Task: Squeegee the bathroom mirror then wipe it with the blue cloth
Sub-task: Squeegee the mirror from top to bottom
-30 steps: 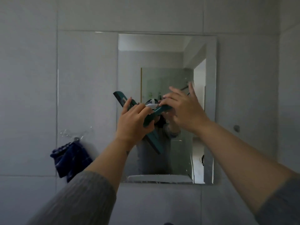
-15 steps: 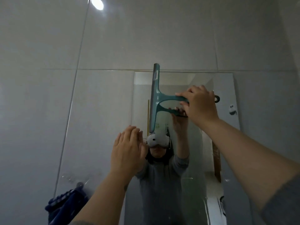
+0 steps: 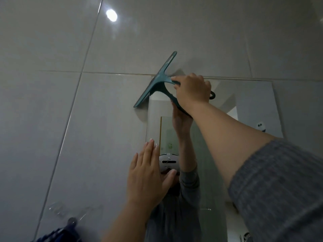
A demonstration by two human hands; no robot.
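Squeegee (image 3: pixel 156 81) tilted now, right hand (image 3: pixel 192 89) gripping

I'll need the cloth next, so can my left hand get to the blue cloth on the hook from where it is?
Probably yes. The left hand is open and empty, the blue cloth hangs below-left of it, and only bare wall tile lies between.

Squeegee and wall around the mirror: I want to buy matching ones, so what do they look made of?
The squeegee looks like moulded teal plastic with a matte finish: one smooth piece, no sheen; the blade edge may be rubber, hard to tell. The wall looks like large glazed ceramic or porcelain tiles: thin grout lines and a glossy surface mirroring a lamp.
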